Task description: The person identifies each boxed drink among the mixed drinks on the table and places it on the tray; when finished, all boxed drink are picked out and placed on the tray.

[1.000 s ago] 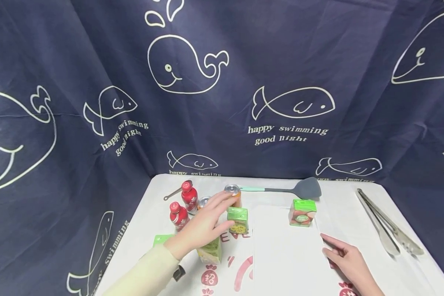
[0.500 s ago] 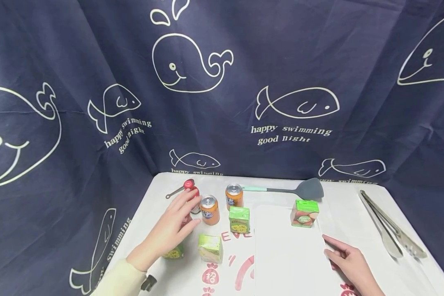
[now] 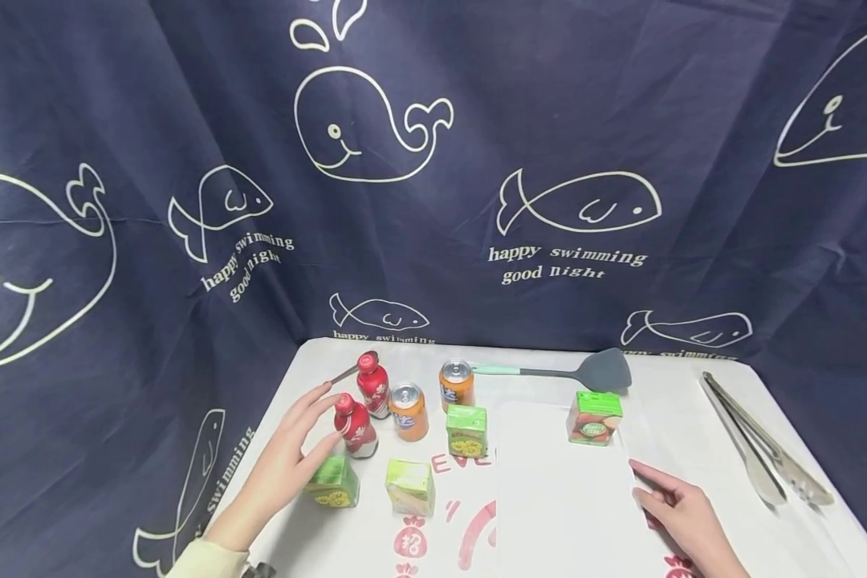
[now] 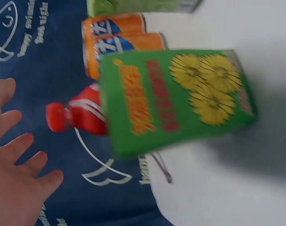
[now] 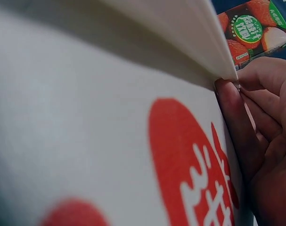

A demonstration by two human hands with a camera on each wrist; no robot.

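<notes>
My left hand (image 3: 278, 457) hovers at the left with its fingers spread, beside a red bottle (image 3: 356, 433) and above a green drink carton (image 3: 335, 486) with yellow flowers. Nothing is in its grasp; the left wrist view shows the carton large and apart from the fingers. A second red bottle (image 3: 372, 389) stands just behind. On the right, my right hand (image 3: 682, 510) pinches the right edge of a flat white board (image 3: 563, 498) between thumb and fingers. In the right wrist view that edge sits slightly above the printed tablecloth (image 5: 86, 122). A litchi juice carton (image 3: 594, 429) stands at the board's far right.
Two orange soda cans, one nearer (image 3: 409, 417) and one farther (image 3: 457, 389), stand right of the bottles. Two more cartons, a green one (image 3: 466, 433) and a pale green one (image 3: 410, 490), stand nearby. A spatula (image 3: 600, 371) lies behind, metal tongs (image 3: 755, 449) at right.
My left hand has moved left and toward me, from over the cans and cartons, past the bottles, uncovering them. The right hand holds its place at the board's edge.
</notes>
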